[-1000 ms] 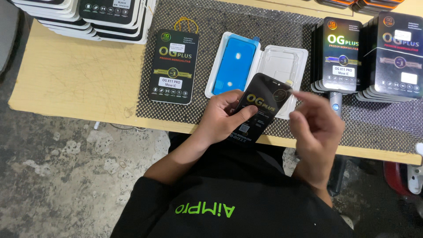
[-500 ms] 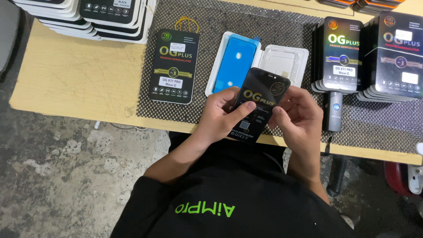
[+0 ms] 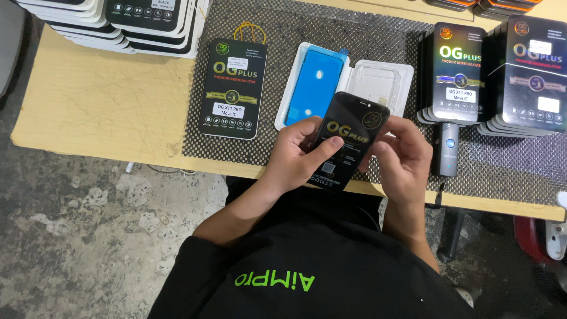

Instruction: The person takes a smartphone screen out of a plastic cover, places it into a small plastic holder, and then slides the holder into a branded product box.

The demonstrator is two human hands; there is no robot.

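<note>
The left hand (image 3: pixel 298 155) covers the near left part of the black panel (image 3: pixel 345 139), and its fingers behind the panel are out of sight. The panel hides the lower edge of the clear tray (image 3: pixel 378 82) beyond the hands. Whether the right hand (image 3: pixel 401 156) grips the panel's edge or only touches it cannot be told. Far left of the hands, the box stacks (image 3: pixel 112 23) are cut off by the top edge. To the right, a red thing (image 3: pixel 531 236) under the desk (image 3: pixel 100 100) is partly hidden, its kind unclear, and the far-right box stack (image 3: pixel 528 71) runs out of frame.
</note>
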